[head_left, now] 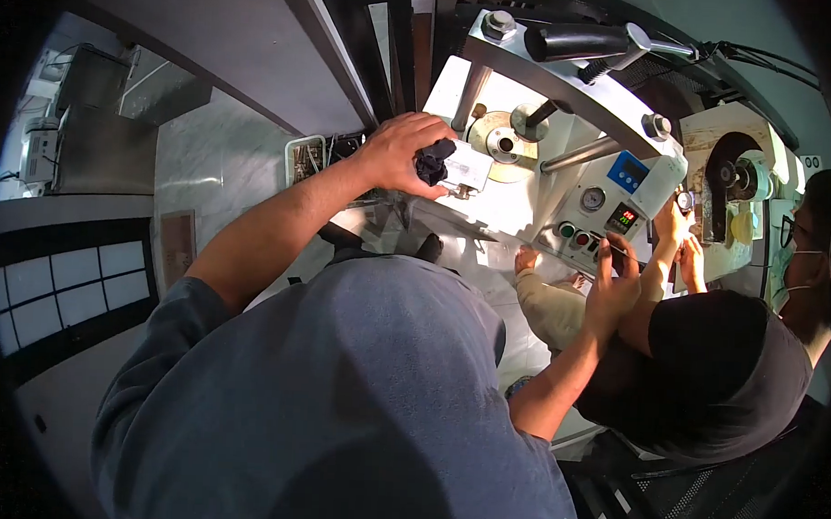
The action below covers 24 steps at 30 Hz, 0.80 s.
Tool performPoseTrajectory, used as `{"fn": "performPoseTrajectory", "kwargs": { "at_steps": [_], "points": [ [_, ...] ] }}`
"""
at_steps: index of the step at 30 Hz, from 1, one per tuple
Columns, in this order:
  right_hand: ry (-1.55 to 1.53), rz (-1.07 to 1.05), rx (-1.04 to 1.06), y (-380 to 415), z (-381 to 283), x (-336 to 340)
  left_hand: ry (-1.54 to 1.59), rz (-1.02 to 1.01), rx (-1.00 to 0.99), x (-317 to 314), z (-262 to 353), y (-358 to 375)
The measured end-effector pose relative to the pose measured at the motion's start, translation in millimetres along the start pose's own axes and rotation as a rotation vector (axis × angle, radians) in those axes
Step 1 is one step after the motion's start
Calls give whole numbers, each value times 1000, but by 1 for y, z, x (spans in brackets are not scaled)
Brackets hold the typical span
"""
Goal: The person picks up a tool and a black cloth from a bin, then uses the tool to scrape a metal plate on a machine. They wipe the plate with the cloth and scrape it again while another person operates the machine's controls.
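My left hand [403, 155] is closed on a crumpled black cloth [433, 162], thumb and fingers around it. Right beside the cloth is a pale metal block [469, 169] at the edge of the press. My right hand [613, 289] is raised before the control panel [589, 206], its fingers curled together around something thin and dark that I cannot make out. Close to those fingertips are the panel's red button [582, 239] and green button [566, 229]. On the press bed lies a round metal plate [488, 145] with a hole in its middle.
A metal crossbar [568, 77] with large bolts and a black-handled lever [579, 43] spans above the press. At the right, a co-worker in a black shirt [705, 361] holds a small dial gauge [684, 201] beside another machine. A tray [305, 160] of small parts stands left.
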State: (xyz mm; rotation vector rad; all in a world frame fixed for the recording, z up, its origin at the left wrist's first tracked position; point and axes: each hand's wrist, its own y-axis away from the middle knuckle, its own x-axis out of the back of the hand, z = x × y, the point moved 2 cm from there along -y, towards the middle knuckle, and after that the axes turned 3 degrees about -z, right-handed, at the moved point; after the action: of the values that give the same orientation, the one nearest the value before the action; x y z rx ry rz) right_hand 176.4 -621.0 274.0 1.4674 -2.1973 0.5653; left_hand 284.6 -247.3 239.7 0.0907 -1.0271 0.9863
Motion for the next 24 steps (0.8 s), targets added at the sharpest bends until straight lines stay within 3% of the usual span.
{"fn": "performPoseTrajectory", "kwargs": {
  "at_steps": [24],
  "points": [
    [-144,24,45,-2,20,-6,6,-29,33,0,0,0]
  ]
}}
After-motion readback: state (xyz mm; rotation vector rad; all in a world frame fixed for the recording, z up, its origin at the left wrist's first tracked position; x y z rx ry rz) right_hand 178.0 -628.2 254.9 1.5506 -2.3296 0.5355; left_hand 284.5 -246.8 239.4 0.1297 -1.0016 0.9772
